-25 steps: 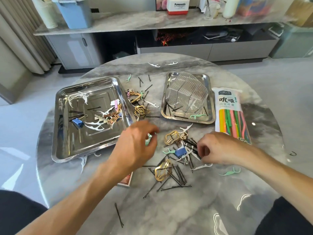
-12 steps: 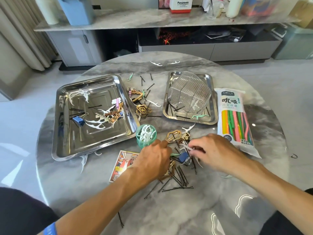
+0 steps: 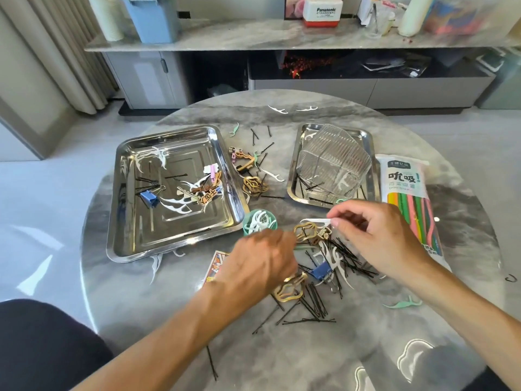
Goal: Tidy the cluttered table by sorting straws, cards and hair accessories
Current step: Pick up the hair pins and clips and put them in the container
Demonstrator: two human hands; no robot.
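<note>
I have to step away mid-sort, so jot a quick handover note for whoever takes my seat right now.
Right hand pinches a white floss pick above the pile. Left hand reaches into the pile of black bobby pins; what it holds is hidden.
Small green cup holds floss picks, beside the large steel tray. Straw pack lies right of the small steel tray. A card peeks out under the left hand.
Done: some clips and picks are in the large tray.
Left: gold hair clips, pins, blue binder clip and stray picks lie loose.
</note>
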